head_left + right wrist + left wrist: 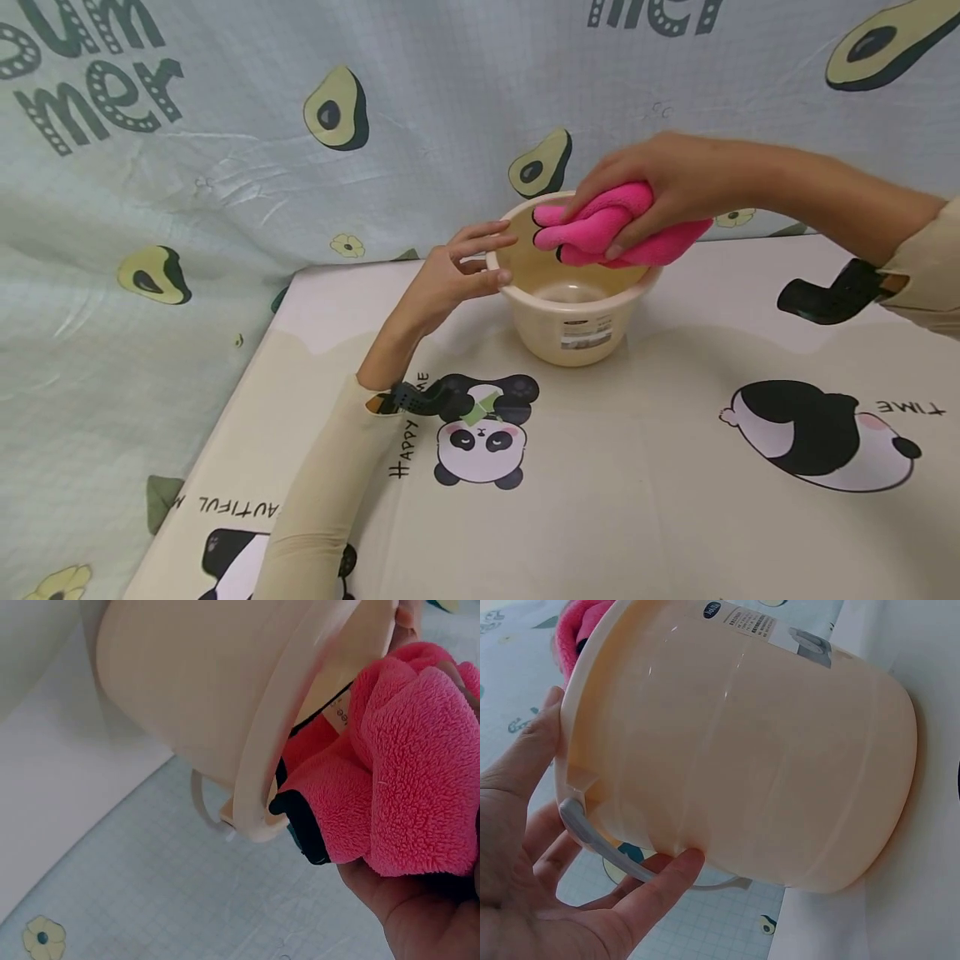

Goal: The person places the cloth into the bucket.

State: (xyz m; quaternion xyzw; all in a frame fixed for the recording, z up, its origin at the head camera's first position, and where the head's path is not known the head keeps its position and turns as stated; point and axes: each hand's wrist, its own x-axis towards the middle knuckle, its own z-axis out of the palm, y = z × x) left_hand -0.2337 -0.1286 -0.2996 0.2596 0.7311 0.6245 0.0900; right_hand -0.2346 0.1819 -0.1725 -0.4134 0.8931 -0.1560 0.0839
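A cream plastic bucket [573,333] stands upright at the table's far edge, with a printed label on its near side. My left hand [453,271] holds its left rim; in the left wrist view the thumb [540,731] lies at the rim and one fingertip touches the outer wall by the pale handle [607,847]. My right hand [667,187] grips a folded pink fleecy towel [600,229] above the bucket's mouth. Black edging and a small tag [337,712] show on the towel in the right wrist view. Part of the bucket's inside is hidden behind the towel.
A pale tablecloth [600,500] printed with pandas covers the table. Right behind the bucket hangs a light curtain [247,167] with avocado prints. Black wrist mounts [825,296] stick out from both sleeves.
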